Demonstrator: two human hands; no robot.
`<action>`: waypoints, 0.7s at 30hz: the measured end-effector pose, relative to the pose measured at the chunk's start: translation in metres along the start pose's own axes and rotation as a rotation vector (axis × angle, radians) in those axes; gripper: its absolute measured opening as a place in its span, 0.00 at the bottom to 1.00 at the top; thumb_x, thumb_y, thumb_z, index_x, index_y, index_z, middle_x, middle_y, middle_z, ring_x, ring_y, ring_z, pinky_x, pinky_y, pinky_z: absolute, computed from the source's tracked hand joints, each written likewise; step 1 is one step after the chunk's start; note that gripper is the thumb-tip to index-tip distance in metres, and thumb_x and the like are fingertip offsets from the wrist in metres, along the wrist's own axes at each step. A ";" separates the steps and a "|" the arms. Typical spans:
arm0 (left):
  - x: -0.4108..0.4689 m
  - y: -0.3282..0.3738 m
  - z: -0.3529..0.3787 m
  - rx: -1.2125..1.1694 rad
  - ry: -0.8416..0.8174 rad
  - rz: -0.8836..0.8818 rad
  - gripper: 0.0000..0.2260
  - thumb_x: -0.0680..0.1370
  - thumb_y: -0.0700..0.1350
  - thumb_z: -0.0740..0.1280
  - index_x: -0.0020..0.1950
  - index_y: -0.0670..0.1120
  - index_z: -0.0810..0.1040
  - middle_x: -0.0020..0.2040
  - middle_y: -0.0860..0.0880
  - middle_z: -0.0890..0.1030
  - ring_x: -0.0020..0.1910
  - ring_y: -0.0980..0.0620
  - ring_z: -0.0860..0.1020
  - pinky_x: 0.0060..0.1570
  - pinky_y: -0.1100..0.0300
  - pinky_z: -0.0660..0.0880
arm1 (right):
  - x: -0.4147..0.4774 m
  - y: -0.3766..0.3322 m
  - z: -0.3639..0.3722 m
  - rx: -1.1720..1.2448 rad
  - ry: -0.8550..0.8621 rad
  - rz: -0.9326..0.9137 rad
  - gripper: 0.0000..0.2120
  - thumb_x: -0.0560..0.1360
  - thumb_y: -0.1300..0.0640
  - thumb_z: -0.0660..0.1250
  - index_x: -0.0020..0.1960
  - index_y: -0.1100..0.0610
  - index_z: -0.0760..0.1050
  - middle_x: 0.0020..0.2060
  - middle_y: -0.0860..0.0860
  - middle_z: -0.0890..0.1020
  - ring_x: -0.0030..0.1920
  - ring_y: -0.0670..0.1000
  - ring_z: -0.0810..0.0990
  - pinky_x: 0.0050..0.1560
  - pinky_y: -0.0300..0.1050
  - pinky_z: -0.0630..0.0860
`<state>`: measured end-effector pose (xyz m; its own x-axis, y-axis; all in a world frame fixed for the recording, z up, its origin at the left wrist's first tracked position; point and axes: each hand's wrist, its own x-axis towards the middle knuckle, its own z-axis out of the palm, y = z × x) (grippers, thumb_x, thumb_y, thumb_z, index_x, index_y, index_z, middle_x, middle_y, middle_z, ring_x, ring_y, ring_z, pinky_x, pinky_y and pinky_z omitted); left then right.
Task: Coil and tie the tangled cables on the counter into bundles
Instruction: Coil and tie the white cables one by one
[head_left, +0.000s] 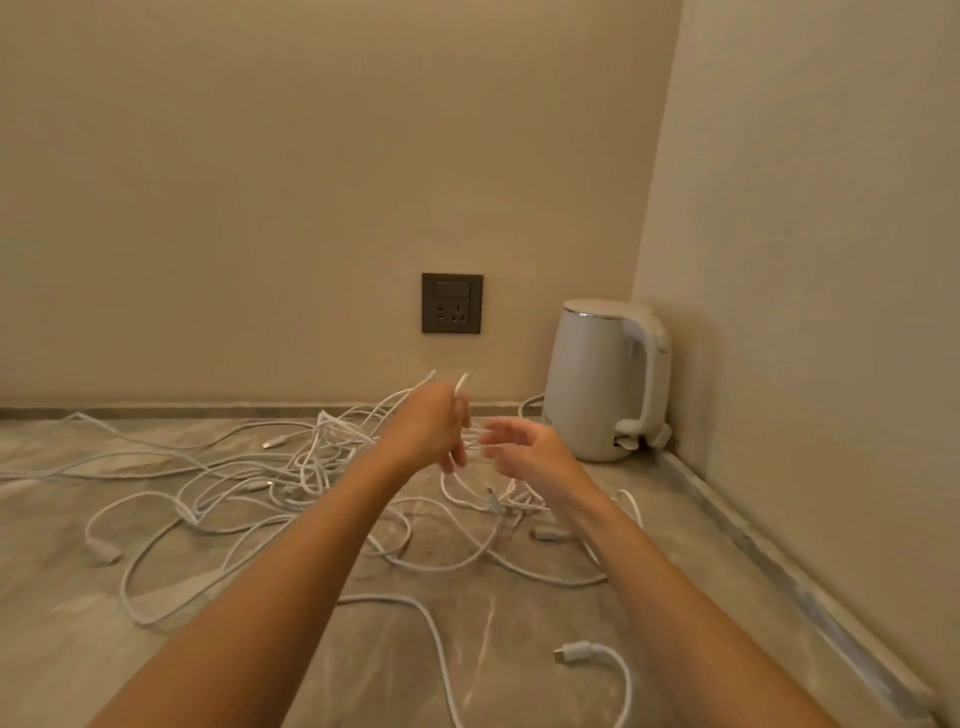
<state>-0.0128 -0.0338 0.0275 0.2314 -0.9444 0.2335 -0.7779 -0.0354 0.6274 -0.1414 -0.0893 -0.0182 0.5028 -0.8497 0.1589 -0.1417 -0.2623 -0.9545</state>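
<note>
Right now, left hand (431, 428) pinches white cable (460, 385) above counter (701, 530) middle; right hand (527, 454) loosely spread beside it, tangle (318, 457) below.

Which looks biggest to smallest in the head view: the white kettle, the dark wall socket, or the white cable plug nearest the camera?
1. white kettle
2. dark wall socket
3. white cable plug, smallest even though it lies nearest the camera

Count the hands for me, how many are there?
2. The left hand grips white cables above the counter; the right hand hovers beside it, fingers loosely open, nearer the kettle.
</note>
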 end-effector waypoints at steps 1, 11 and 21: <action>0.004 0.004 -0.004 0.009 0.006 0.029 0.14 0.83 0.45 0.50 0.44 0.41 0.71 0.34 0.40 0.80 0.25 0.47 0.77 0.30 0.59 0.72 | 0.006 -0.003 0.000 0.015 -0.004 -0.013 0.17 0.75 0.68 0.63 0.63 0.57 0.73 0.52 0.52 0.79 0.50 0.48 0.78 0.47 0.38 0.75; 0.033 0.009 -0.013 0.227 -0.046 0.282 0.12 0.82 0.49 0.53 0.57 0.45 0.71 0.46 0.44 0.79 0.45 0.42 0.77 0.41 0.53 0.70 | 0.052 -0.012 -0.009 0.152 0.024 -0.019 0.22 0.77 0.65 0.63 0.68 0.49 0.68 0.56 0.58 0.79 0.49 0.52 0.78 0.49 0.42 0.76; 0.021 -0.007 0.009 0.286 -0.246 0.258 0.11 0.74 0.49 0.69 0.52 0.48 0.71 0.51 0.49 0.71 0.48 0.52 0.71 0.41 0.62 0.69 | 0.040 0.022 -0.040 -0.075 -0.031 0.233 0.16 0.74 0.72 0.65 0.61 0.65 0.72 0.43 0.57 0.80 0.41 0.52 0.80 0.50 0.46 0.79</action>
<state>-0.0077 -0.0559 0.0208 -0.1104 -0.9825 0.1498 -0.9300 0.1553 0.3331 -0.1584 -0.1478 -0.0230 0.4747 -0.8771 -0.0727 -0.3198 -0.0950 -0.9427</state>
